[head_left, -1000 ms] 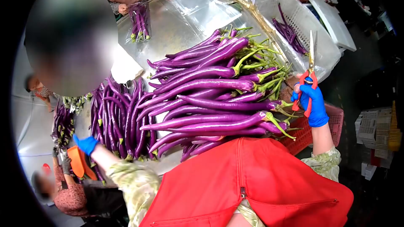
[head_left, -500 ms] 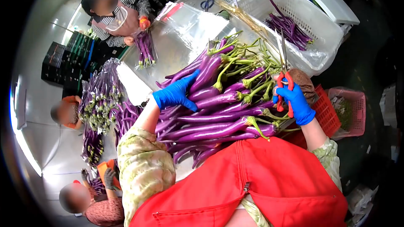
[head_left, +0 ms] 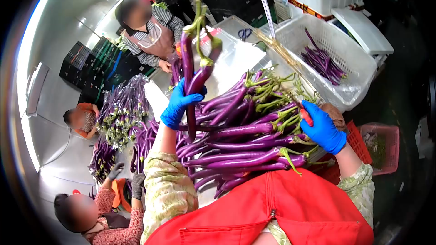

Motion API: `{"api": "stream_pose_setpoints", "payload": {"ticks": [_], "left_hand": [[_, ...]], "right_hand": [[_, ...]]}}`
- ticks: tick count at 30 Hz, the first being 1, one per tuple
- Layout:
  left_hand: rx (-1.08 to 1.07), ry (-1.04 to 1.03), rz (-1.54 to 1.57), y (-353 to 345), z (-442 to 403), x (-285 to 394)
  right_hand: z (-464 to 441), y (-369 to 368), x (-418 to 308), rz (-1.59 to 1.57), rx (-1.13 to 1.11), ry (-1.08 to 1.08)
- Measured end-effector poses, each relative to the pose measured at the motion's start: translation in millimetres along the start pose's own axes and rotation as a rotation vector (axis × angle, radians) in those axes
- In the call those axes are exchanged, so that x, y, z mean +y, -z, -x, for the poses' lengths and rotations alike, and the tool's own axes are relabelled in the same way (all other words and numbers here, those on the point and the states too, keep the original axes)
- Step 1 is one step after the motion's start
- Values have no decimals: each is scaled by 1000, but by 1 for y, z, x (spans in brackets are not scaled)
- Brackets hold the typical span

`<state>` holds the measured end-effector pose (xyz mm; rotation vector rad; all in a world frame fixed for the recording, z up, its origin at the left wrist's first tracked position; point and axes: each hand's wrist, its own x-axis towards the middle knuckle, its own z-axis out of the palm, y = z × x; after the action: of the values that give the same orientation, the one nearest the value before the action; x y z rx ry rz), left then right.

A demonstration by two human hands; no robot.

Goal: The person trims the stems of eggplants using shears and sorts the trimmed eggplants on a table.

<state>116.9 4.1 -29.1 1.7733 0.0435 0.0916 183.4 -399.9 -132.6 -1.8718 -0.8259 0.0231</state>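
In my gloved left hand [head_left: 180, 107] are a few long purple eggplants [head_left: 200, 79], raised above the pile with their green stems pointing up. My gloved right hand [head_left: 324, 129] is closed round the red handles of scissors [head_left: 306, 117], at the stem end of the pile. Their blades are hard to make out there. Below and between my hands lies a heap of eggplants [head_left: 243, 132] on the metal table, stems mostly toward my right.
A white crate [head_left: 359, 54] holds thin purple eggplants. Bagged eggplants [head_left: 122, 111] lie to the left. One co-worker [head_left: 152, 34] stands across the table; others are at the left. A pink basket [head_left: 390, 149] and red crate [head_left: 356, 143] stand at right.
My left hand has lifted a few eggplants off the heap and up. My right hand has turned the scissors down from their upright position toward the stems. The view has shifted slightly.
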Motion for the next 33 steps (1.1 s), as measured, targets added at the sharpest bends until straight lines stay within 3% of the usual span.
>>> {"api": "stream_pose_setpoints", "payload": {"ticks": [2, 13, 14, 22, 26, 29, 30, 33], "left_hand": [[-17, 6, 21, -8, -1, 1], [-219, 132, -46, -52, 8, 8], [-229, 160, -34, -51, 8, 5], [-241, 205, -67, -54, 9, 0], [-144, 155, 114, -51, 12, 0], [-147, 156, 109, -43, 11, -6], [-135, 150, 110, -44, 11, -8], [-149, 131, 79, -49, 9, -12]], "right_hand": [[-19, 6, -27, 208, 48, 239], [-65, 2, -35, 278, -133, 148], [-69, 3, -43, 304, -194, 62], [-48, 1, -31, 349, -141, 43], [-29, 20, -20, 323, -145, -61], [-20, 31, -5, 390, -71, -22], [-20, 36, -11, 408, -168, -181], [-17, 31, -3, 311, 56, 155]]}}
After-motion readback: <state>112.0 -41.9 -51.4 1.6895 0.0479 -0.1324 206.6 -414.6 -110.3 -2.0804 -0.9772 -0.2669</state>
